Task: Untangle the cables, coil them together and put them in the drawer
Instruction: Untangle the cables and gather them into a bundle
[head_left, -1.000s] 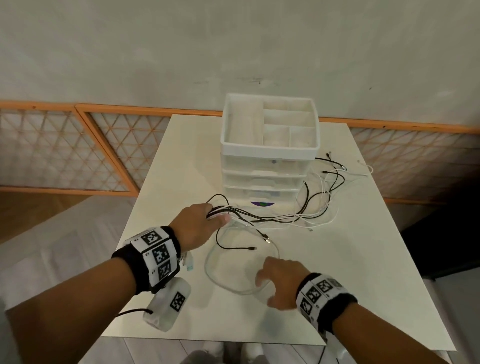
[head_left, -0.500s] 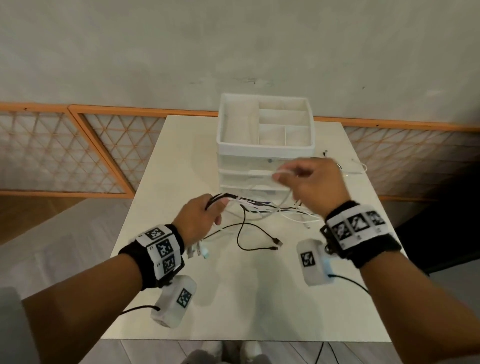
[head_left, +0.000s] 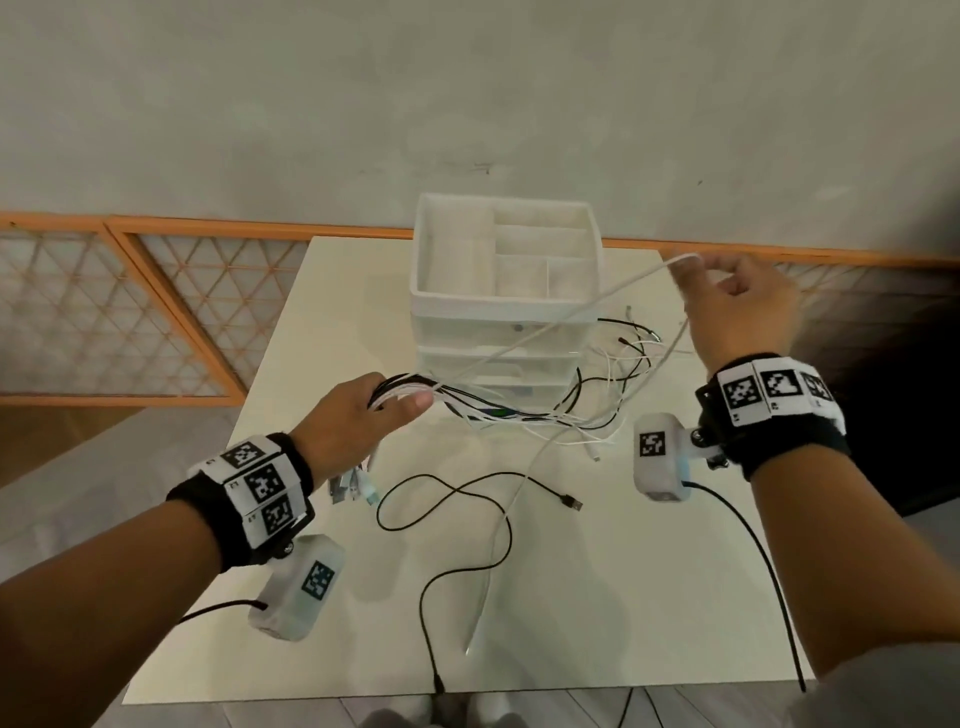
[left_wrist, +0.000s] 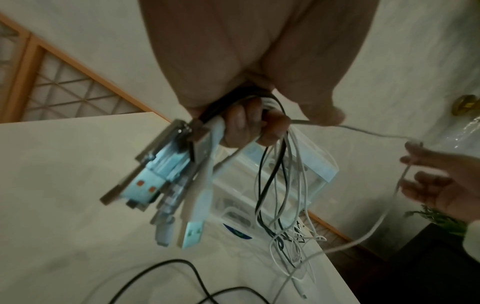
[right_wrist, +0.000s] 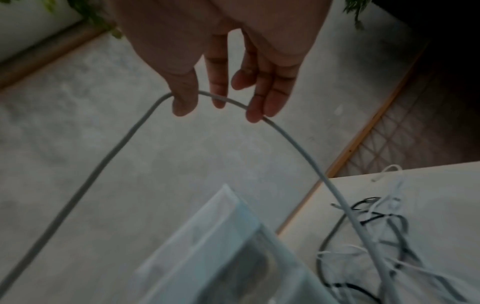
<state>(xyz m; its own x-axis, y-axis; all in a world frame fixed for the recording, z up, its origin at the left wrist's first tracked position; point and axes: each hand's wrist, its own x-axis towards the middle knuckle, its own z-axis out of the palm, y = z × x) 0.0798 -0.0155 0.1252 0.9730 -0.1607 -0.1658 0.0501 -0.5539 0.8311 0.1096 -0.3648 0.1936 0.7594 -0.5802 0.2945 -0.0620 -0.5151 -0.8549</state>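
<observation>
Cables (head_left: 545, 410) sprawl beside drawer unit (head_left: 506, 332) on table (head_left: 597, 597).

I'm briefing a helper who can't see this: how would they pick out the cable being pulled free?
Start at the white drawer unit on the table. A white cable rises across its front to the raised right hand. Alone among the cables, it hangs taut in the air.

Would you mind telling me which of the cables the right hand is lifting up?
The white cable held by the right hand: it alone rises taut over the drawer unit; the others sag from the left hand onto the table.
</observation>
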